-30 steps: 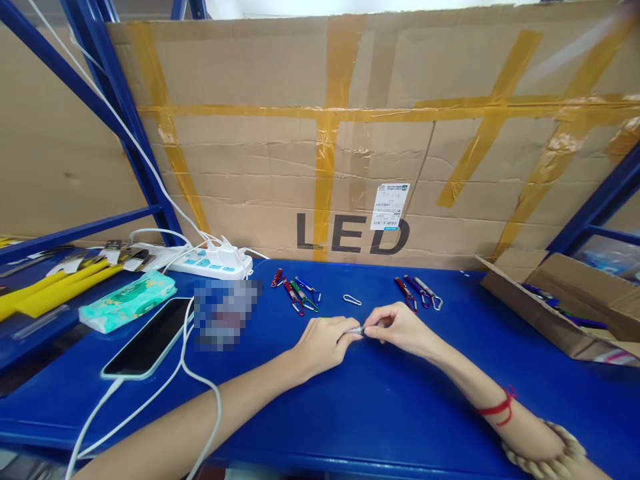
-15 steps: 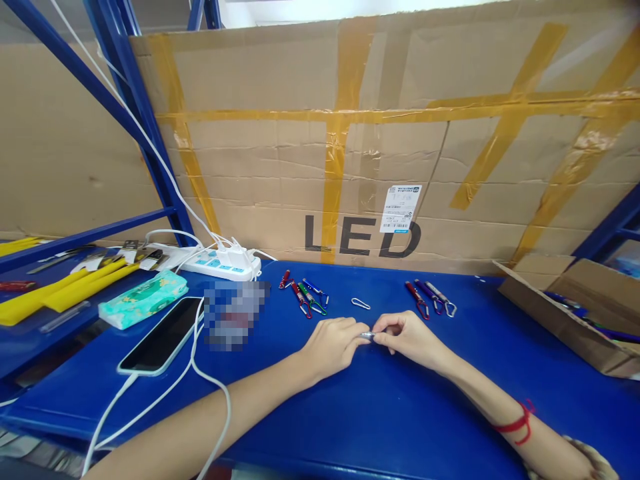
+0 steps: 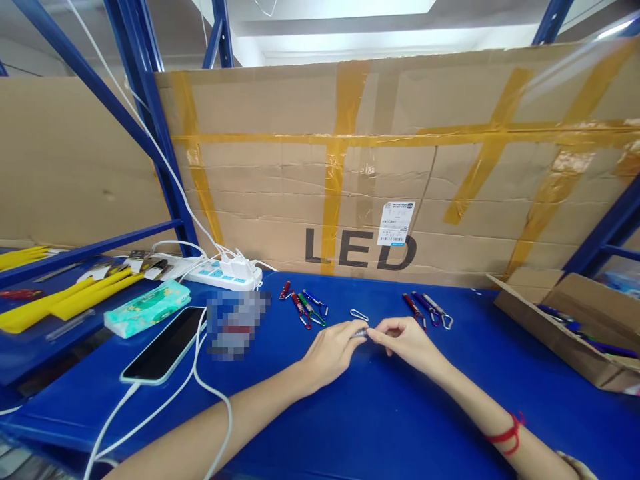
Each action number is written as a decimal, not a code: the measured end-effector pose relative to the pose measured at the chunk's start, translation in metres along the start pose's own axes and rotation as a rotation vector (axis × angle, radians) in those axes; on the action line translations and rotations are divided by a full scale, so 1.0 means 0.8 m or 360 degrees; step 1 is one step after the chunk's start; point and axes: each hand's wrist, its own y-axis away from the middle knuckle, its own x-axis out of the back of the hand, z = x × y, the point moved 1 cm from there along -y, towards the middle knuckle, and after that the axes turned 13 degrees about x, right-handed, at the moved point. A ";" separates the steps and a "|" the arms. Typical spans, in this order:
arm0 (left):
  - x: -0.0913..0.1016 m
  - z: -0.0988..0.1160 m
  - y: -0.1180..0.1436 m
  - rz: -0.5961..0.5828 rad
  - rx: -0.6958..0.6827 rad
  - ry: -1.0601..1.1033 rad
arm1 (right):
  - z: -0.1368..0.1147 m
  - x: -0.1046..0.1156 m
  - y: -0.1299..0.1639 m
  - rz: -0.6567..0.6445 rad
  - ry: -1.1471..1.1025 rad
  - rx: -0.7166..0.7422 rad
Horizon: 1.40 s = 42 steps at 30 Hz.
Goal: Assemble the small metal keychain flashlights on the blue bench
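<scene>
The view has tilted up since earlier. Left hand [image 3: 333, 350] and right hand [image 3: 406, 340] together pinch a small silver keychain light [image 3: 360, 332] above the blue table [image 3: 380, 427].

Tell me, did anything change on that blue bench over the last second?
Very little. The left hand and right hand still pinch the same small silver keychain light between their fingertips, in the same grip. Only the camera tilted up. The loose carabiner, both clusters of coloured lights, the phone and the power strip stayed put.
</scene>
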 end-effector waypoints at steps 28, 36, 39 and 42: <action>-0.008 -0.010 -0.011 -0.0154 0.0003 -0.0191 | -0.002 0.006 0.009 0.0236 0.0834 0.0859; -0.007 -0.012 -0.009 -0.0148 -0.0058 -0.0247 | -0.002 0.000 0.011 0.0155 0.0778 0.0452; -0.007 -0.012 -0.009 -0.0132 -0.0055 -0.0246 | 0.000 -0.002 0.010 0.0139 0.0672 0.0394; -0.007 -0.012 -0.009 -0.0113 -0.0039 -0.0201 | 0.003 -0.003 0.009 0.0131 0.0586 0.0442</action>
